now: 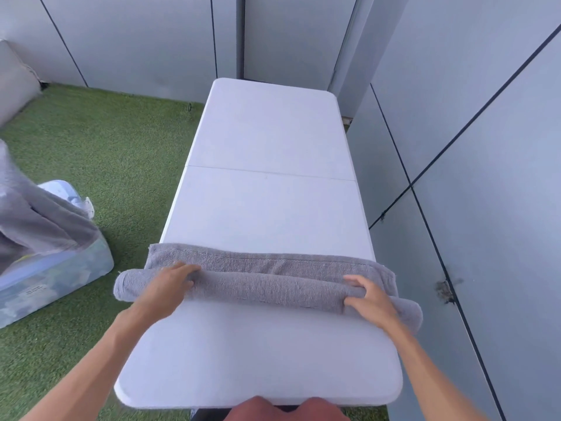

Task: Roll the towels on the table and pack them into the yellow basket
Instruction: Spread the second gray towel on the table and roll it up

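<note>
A grey towel (267,285) lies across the white folding table (267,208), rolled into a long tube with a flat strip still unrolled on its far side. The roll's ends hang past both table edges. My left hand (167,285) presses on the roll near its left end, fingers curled over the top. My right hand (368,296) grips the roll near its right end. No yellow basket is in view.
On the green artificial grass at the left stands a clear plastic bin (51,278) with more grey towels (33,214) draped over it. Grey wall panels close in on the right and behind the table.
</note>
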{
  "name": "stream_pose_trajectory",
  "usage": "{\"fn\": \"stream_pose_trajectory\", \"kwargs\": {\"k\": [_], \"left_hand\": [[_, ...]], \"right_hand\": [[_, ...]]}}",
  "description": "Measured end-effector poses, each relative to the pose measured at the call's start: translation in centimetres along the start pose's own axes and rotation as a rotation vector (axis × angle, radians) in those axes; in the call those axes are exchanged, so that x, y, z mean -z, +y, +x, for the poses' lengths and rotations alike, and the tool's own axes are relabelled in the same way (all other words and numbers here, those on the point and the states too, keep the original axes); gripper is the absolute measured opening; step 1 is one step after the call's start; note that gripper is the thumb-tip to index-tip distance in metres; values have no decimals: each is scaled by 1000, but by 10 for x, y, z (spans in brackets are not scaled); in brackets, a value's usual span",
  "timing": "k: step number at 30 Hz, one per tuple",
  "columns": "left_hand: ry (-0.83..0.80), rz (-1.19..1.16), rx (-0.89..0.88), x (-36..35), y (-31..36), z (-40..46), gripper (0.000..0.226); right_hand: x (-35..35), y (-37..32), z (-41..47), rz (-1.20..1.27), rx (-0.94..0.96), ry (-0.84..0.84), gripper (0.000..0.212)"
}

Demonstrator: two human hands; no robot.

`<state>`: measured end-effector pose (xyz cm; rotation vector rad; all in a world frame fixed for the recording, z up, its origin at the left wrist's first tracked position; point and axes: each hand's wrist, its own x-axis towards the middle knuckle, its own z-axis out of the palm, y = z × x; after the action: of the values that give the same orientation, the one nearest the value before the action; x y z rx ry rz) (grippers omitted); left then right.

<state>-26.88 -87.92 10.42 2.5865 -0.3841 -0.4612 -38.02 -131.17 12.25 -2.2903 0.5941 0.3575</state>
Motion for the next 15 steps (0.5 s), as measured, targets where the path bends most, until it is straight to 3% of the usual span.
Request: {"fn": "stream_pose_trajectory", "kwargs": {"k": [2,3,7,9,12,15], "left_hand": [[172,96,-51,-9,1,-1,29],[221,134,-73,-16,1,-6,35],[176,285,-165,-43,-10,-26,67],[147,293,-164,-41,-13,-22,78],[198,280,-137,-33,-13,-14,72],[105,277,-109,-22,-6,-17,57]], "right_hand": [[-13,-2,-4,-196,110,283,37],[-20,0,-8,-251,167,343,36],[-38,15,-22,-435,219,179,65],[-37,21,-21,-503,229,154,70],[-27,15,-17,-567,229,168,59],[-15,16,-20,-554,239,74,51]]}}
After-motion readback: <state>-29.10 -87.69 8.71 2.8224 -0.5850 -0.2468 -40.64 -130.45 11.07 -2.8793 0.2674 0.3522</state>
